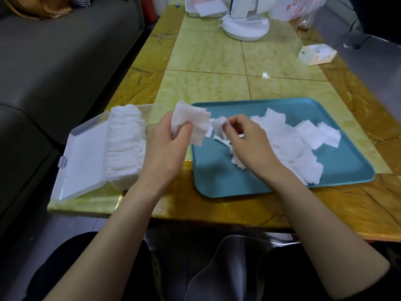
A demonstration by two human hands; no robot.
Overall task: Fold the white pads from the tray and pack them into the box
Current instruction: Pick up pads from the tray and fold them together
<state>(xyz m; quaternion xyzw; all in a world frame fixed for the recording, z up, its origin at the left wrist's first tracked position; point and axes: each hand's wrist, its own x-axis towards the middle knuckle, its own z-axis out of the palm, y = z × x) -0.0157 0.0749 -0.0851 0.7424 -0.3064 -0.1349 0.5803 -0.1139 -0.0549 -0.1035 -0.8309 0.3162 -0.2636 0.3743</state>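
A teal tray (217,181) lies on the table in front of me with several loose white pads (288,140) spread over its right half. My left hand (165,146) grips a small stack of folded white pads (193,120) above the tray's left edge. My right hand (245,140) pinches a single white pad (219,124) just right of that stack, over the tray. To the left stands a clear plastic box (130,183) with its lid (80,157) hinged open, and a row of packed pads (125,140) fills it.
A white round appliance base (245,27) stands at the table's far end beside a white container (206,9) and a plastic bag (297,7). A small white carton (316,54) lies at the far right. A grey sofa (54,51) runs along the left.
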